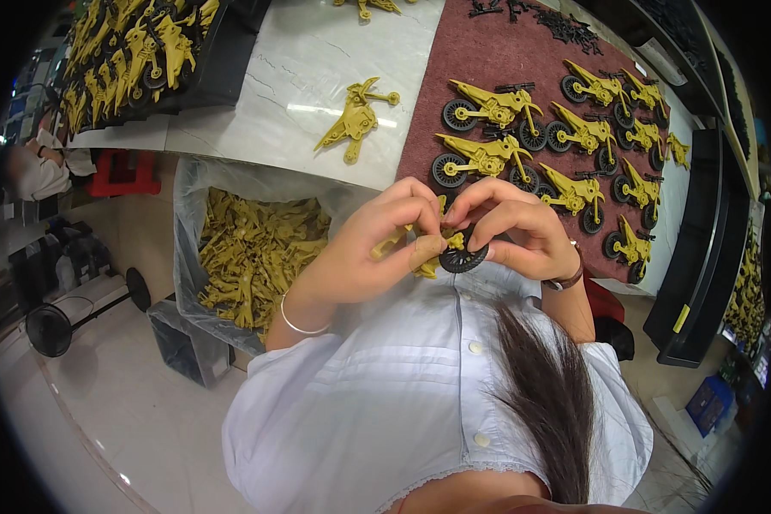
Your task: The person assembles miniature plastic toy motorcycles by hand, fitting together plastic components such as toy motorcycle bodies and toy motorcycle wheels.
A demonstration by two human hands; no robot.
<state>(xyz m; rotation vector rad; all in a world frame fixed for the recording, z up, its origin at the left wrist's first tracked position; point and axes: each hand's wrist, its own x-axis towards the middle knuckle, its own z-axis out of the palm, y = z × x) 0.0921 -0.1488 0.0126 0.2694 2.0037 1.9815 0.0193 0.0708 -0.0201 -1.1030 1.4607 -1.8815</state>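
Observation:
My left hand (pixel 385 236) is closed, its thumb and fingers pinching a yellow plastic toy motorcycle body (pixel 428 269) close in front of my chest. Much of that body is hidden behind the fingers. My right hand (pixel 522 230) grips a black spoked toy wheel (pixel 464 260) between thumb and fingers. The wheel lies against a yellow end of the body; whether it sits on the axle I cannot tell. Beyond my hands, a single yellow motorcycle body (pixel 351 122) without wheels rests on the pale marble-look tabletop (pixel 304 60).
On a dark red mat (pixel 454 77) stand rows of yellow toy motorcycles (pixel 488 107) with black wheels. Small black parts (pixel 565 30) lie at its far edge. A plastic-lined bin (pixel 188 223) of yellow parts sits at left below the table. A black crate (pixel 223 60) holds more motorcycles.

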